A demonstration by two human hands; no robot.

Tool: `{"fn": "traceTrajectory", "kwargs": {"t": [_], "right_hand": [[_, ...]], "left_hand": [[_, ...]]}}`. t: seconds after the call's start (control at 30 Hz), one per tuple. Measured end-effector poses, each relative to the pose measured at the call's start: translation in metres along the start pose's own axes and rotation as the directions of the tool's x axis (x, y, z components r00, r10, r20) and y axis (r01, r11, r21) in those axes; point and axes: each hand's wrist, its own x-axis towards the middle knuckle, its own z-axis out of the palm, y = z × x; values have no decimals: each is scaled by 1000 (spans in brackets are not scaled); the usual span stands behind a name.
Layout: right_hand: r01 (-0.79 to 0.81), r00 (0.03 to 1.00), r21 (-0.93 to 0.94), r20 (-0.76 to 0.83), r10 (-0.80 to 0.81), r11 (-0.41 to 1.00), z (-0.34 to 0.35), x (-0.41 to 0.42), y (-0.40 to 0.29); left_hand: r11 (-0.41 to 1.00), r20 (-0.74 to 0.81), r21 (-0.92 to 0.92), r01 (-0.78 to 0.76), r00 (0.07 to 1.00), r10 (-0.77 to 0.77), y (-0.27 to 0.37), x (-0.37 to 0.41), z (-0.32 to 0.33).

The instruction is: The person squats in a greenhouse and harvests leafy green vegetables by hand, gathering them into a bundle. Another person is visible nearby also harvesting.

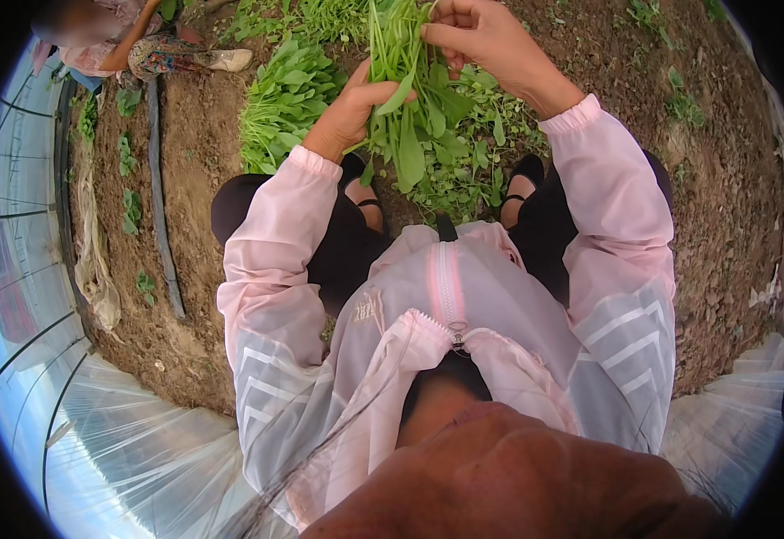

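My left hand is wrapped round a bunch of leafy greens, its thumb across the stems; the leaves hang downward. At the bunch's upper right, my right hand has thumb and fingers bent close together by the stem ends; whether it pinches a stem I cannot tell. A neat pile of picked greens lies on the soil just left of my left hand. Loose leaves and small plants cover the ground beneath the bunch, between my feet.
A co-worker sits at the upper left, one shoe stretched towards the greens. A dark hose or strip runs along the soil beside a row of small plants. Clear plastic sheeting borders the ground behind me and at the left.
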Motion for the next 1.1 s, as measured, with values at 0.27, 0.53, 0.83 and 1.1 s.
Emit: {"fn": "traceTrajectory", "kwargs": {"t": [0.27,0.53,0.83,1.1], "right_hand": [[255,860,-606,-214,-464,754,8,-10,-18],[549,661,-767,154,-735,333,0,-9,-15],[477,848,-595,119,-516,647,-16,-10,-25],[552,782,-780,360,-509,296,-27,-10,-22]], "left_hand": [[974,279,-228,-14,957,79,1,7,0],[988,269,-133,73,962,-35,-1,1,-1],[991,297,124,-55,955,16,0,6,-5],[989,210,136,58,974,-86,-3,-5,-6]]}}
